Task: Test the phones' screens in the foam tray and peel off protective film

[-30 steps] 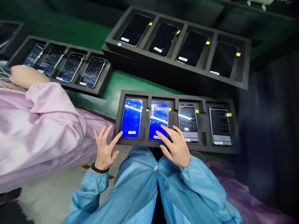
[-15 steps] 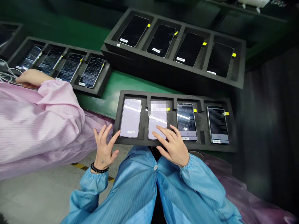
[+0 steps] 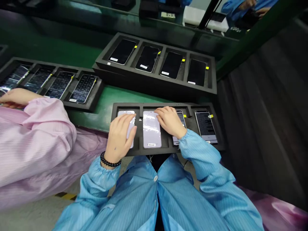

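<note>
A black foam tray (image 3: 166, 149) lies in front of me with phones in its slots. My left hand (image 3: 119, 136) is over the leftmost phone (image 3: 131, 128), covering much of its pale lit screen. Its fingertips rest at that phone's upper right edge, with the thumb held apart. The second phone (image 3: 151, 131) also shows a pale screen, with a white label near its bottom. My right hand (image 3: 170, 121) touches this phone's upper right edge with bent fingers, the thumb side lower down. It partly hides the third phone (image 3: 181, 118), which shows dark text. Neither hand grips a phone.
At the far right of my tray sits a phone (image 3: 206, 126) with dark text. Behind, a raised foam tray (image 3: 154, 76) holds several dark phones with yellow tabs. On the left, a pink-sleeved co-worker's hand (image 3: 20, 96) is at another phone tray (image 3: 92, 102). The bench (image 3: 112, 99) is green.
Both hands have moved up the tray: the left from its front left edge onto the leftmost phone, the right from the second phone's lower screen to its upper right edge. The view has shifted.
</note>
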